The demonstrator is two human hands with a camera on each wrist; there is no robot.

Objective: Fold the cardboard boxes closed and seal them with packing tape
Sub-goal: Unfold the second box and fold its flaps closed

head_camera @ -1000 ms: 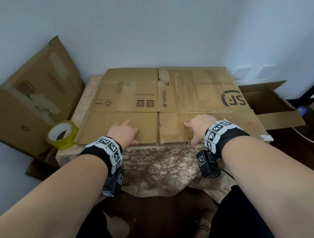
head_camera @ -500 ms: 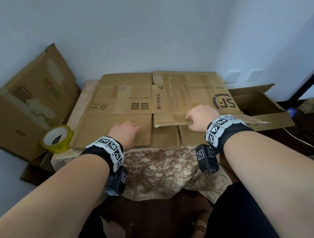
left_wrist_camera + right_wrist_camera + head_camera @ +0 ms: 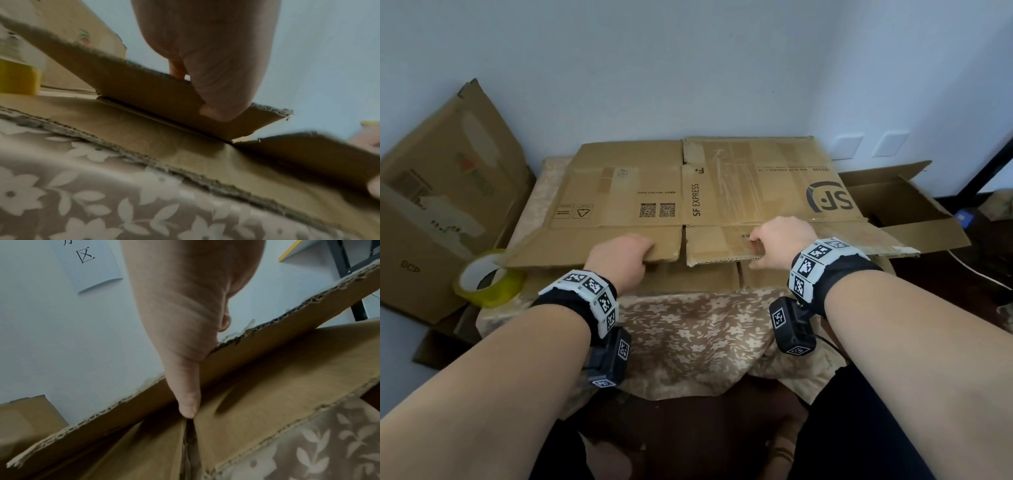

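Pale walls back a counter (image 3: 688, 329) under a floral cloth, where the flattened cardboard box (image 3: 722, 192) lies. Left hand (image 3: 619, 262) and right hand (image 3: 780, 241) each pinch a near flap, lifting the upper layer, probably to open it out; tape roll (image 3: 486, 282) waits at left.

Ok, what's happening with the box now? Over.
Left hand and right hand each grip a near flap. Flat box on table, untaped. Tape roll beside it.
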